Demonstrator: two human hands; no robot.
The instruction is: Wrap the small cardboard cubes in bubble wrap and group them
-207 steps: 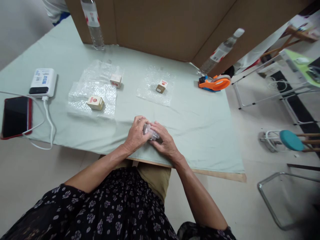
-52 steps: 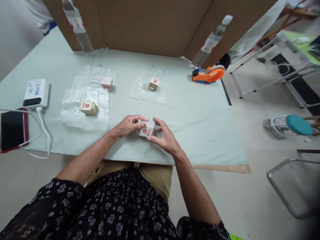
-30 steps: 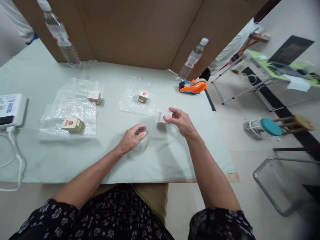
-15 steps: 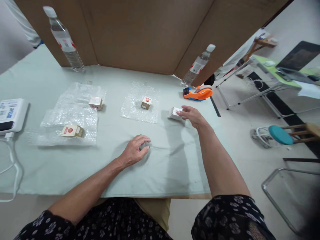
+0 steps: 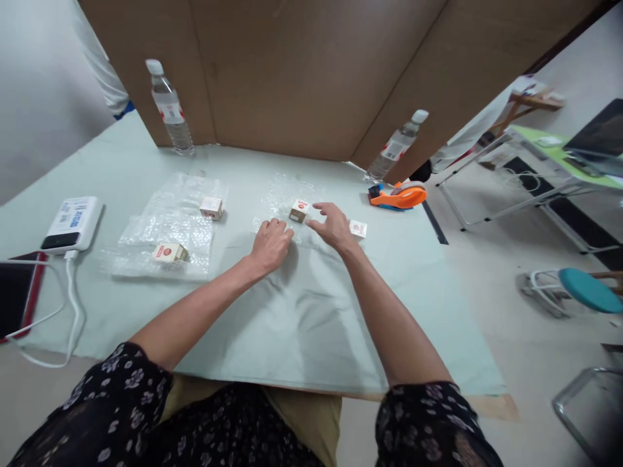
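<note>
My left hand [image 5: 272, 246] is at the near-left edge of a bubble wrap sheet [image 5: 280, 188], its fingers curled down and closed. The fingertips are hidden, so I cannot tell whether they pinch the sheet. A small cream and gold box [image 5: 298, 211] with a red emblem sits on this sheet. Just right of it, my right hand [image 5: 333, 226] is open, thumb and fingers apart, holding nothing. Another small white box [image 5: 358, 228] lies on the cloth to the right, partly behind my right hand.
Left are more bubble wrap [image 5: 146, 227] and two small boxes, one farther back [image 5: 211, 208] and one nearer [image 5: 169, 252]. An orange tape dispenser [image 5: 402, 195] lies right. Water bottles [image 5: 171, 113] [image 5: 396, 148] stand before a cardboard panel [image 5: 302, 78]. A white cabled device [image 5: 73, 224] lies far left.
My right hand has let go of the white box and moved left, toward the middle box. My left hand has moved forward to the bubble wrap and its fingers have closed. The view has shifted.
</note>
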